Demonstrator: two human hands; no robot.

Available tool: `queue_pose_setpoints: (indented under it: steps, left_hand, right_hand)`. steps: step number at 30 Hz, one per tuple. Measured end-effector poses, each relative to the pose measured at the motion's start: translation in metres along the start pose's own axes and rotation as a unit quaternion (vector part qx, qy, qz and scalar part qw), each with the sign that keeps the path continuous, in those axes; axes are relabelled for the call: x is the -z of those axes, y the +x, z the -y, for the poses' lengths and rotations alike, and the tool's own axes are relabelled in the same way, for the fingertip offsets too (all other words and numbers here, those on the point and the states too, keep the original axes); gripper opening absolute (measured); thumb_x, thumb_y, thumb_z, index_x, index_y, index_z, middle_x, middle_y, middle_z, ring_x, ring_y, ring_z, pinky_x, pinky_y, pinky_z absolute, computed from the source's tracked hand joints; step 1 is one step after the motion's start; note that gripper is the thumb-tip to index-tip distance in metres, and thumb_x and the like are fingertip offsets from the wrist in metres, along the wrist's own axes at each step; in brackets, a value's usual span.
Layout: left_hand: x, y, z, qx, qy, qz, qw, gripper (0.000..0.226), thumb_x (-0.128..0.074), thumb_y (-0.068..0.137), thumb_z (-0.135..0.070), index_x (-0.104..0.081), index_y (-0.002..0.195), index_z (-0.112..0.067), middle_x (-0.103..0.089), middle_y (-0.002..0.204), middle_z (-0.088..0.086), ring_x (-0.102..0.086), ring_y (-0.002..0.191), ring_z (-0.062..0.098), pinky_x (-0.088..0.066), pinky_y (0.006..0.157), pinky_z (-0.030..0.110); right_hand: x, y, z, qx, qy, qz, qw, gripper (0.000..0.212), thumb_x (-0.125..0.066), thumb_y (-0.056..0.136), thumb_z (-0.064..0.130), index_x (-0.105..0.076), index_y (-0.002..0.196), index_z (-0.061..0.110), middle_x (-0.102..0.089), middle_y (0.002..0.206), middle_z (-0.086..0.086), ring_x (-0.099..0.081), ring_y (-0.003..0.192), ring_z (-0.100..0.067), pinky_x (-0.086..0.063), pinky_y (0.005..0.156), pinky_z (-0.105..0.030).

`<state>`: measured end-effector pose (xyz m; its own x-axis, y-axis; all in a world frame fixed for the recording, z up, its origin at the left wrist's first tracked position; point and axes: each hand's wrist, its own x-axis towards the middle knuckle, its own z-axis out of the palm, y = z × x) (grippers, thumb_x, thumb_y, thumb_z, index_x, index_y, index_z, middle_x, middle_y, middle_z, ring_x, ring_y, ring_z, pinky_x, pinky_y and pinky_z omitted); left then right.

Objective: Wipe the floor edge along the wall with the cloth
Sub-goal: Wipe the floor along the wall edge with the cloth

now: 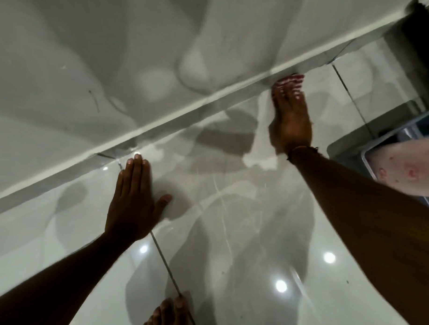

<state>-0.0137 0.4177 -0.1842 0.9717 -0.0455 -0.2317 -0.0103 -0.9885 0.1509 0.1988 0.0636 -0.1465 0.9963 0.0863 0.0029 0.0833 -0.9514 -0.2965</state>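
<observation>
My right hand reaches forward and presses a red-and-white striped cloth against the floor where it meets the skirting of the white wall. Only the cloth's far end shows past my fingertips, blurred. My left hand lies flat on the glossy grey floor tiles, fingers together and thumb out, its fingertips just short of the skirting. It holds nothing.
A grey bin or tray with a pale pink speckled surface stands at the right edge. A dark doorway or gap sits at the top right. The toes of a bare foot show at the bottom. A crack marks the skirting near my left fingertips.
</observation>
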Motion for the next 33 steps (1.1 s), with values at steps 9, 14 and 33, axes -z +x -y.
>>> queue_pose_setpoints:
  steps: [9,14,33]
  left_hand:
    - [-0.006,0.002,0.003,0.011,-0.004,-0.009,1.0,0.101,-0.026,0.098,-0.077,0.01,0.168,-0.013,0.011,0.177,0.008,0.016,0.163,0.022,0.01,0.132,0.033]
    - [0.002,0.0,-0.001,0.006,-0.015,0.001,1.0,0.1,-0.026,0.1,-0.074,-0.006,0.168,-0.003,-0.002,0.177,0.019,0.0,0.165,0.034,-0.007,0.133,0.047]
    - [0.01,-0.022,-0.001,0.077,-0.074,-0.003,0.994,0.114,-0.036,0.093,-0.076,-0.011,0.164,0.009,-0.005,0.173,0.032,-0.005,0.163,0.043,-0.009,0.133,0.052]
  right_hand:
    - [0.031,0.055,-0.055,-0.127,0.02,-0.024,0.991,0.069,-0.035,0.1,0.01,-0.007,0.163,0.002,0.0,0.173,-0.021,0.001,0.162,-0.037,-0.002,0.135,-0.044]
    - [0.017,0.024,-0.025,-0.051,0.079,-0.024,0.995,0.052,-0.038,0.106,0.003,-0.035,0.157,-0.001,-0.023,0.169,-0.025,-0.021,0.159,-0.037,-0.015,0.133,-0.047]
    - [-0.076,-0.138,0.233,0.129,0.107,0.124,0.978,0.063,-0.038,0.096,0.003,-0.044,0.156,0.021,-0.039,0.167,-0.003,-0.022,0.159,-0.037,-0.025,0.13,-0.052]
